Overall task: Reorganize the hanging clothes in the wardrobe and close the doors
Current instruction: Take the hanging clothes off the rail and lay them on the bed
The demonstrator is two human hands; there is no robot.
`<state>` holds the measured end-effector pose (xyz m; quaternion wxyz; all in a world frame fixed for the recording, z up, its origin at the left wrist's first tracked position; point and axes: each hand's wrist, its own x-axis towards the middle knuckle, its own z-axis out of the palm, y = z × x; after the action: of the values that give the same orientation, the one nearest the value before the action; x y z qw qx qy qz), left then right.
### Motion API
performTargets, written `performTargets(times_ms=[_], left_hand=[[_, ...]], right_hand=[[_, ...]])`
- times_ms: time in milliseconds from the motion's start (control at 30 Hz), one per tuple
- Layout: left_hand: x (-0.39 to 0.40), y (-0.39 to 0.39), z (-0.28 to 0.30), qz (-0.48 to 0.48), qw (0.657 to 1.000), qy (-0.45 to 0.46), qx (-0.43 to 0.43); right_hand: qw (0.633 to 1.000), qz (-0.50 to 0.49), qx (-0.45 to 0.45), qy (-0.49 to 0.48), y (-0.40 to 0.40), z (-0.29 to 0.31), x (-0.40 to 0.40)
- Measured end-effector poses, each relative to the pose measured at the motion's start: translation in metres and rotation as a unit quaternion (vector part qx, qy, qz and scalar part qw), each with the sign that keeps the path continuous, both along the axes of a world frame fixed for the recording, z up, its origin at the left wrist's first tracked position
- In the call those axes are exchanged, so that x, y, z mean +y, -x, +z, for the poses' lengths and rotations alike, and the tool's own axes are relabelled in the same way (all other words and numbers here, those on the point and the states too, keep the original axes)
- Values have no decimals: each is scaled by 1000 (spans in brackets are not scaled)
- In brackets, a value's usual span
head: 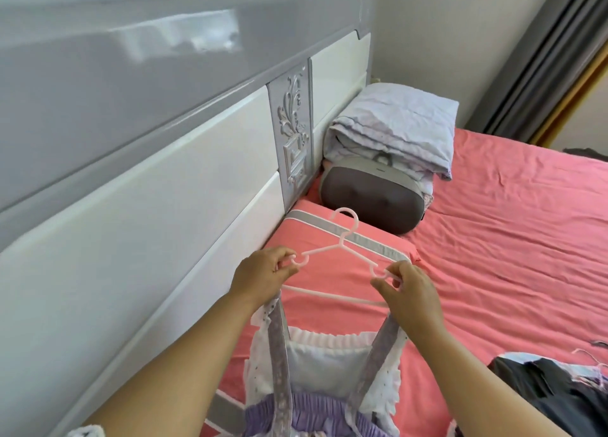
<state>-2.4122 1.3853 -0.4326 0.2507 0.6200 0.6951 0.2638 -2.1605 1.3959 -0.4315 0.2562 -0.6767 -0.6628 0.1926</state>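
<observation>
You're pinching each end notch of the pink hanger (332, 265) over the bed — left hand (261, 273), right hand (413, 293) — with the dress (324, 371) straps just below your fingers — ease either pinch and a strap could slide off the notch.

A folded lilac quilt (399, 125) is lying on a grey massage cushion (371, 198), which is leaning against the glossy headboard (164, 173) on the pink bedsheet (513, 239).
</observation>
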Motion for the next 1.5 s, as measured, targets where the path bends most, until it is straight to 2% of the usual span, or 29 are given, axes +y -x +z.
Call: performTargets(times_ms=[167, 300, 567, 833, 1000, 1167, 1500], left_hand=[[24, -1, -49, -1, 996, 19, 86], [24, 3, -59, 7, 991, 52, 127], [-20, 18, -16, 49, 995, 26, 84], [-131, -9, 56, 104, 994, 15, 2], [-236, -41, 102, 141, 989, 52, -3], [-354, -61, 141, 220, 973, 56, 30], [-576, -44, 199, 441, 895, 41, 54]], right_hand=[[998, -10, -36, 43, -1, -32, 16], [997, -5, -42, 58, -7, -35, 0], [998, 13, -9, 60, -18, -13, -48], [987, 147, 48, 45, -1, 35, -102], [960, 258, 80, 79, 6, 77, -157], [915, 378, 118, 79, 17, 115, -229], [793, 597, 114, 45, 109, 163, -385]])
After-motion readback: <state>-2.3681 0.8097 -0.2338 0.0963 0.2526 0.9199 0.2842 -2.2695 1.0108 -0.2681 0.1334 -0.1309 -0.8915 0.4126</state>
